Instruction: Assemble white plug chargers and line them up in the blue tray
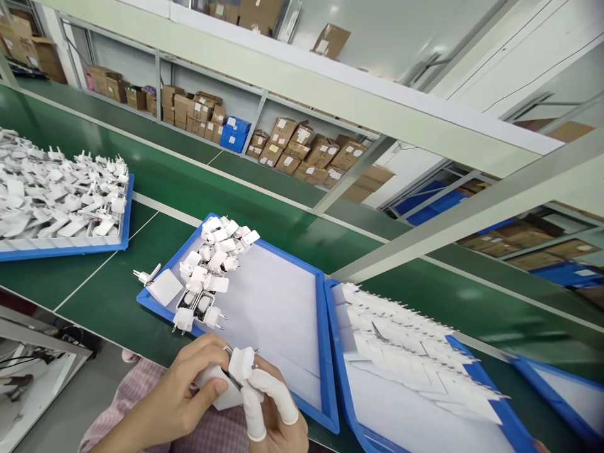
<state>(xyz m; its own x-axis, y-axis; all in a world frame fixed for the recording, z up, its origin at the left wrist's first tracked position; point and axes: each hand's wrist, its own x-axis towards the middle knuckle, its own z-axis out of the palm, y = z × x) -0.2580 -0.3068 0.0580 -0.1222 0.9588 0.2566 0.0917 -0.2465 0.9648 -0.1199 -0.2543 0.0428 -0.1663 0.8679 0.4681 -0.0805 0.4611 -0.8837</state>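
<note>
Left tray (131,207) heaped with white units (61,195); by the near edge of the middle tray (283,296), my left hand (186,387) grips a white casing (229,397), my right hand (276,418) pinching a plug piece (243,362) against it. Probably mating the two; next move calls for careful alignment.

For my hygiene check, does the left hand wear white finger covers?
No, the left hand shows bare fingers; the right hand wears white covers.

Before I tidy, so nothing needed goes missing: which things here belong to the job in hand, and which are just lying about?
Likely the job's:
- white plug unit, in left hand and right hand
- white parts in blue trays

Seemingly unrelated:
- cardboard boxes in rack
- blue bins among them
</note>
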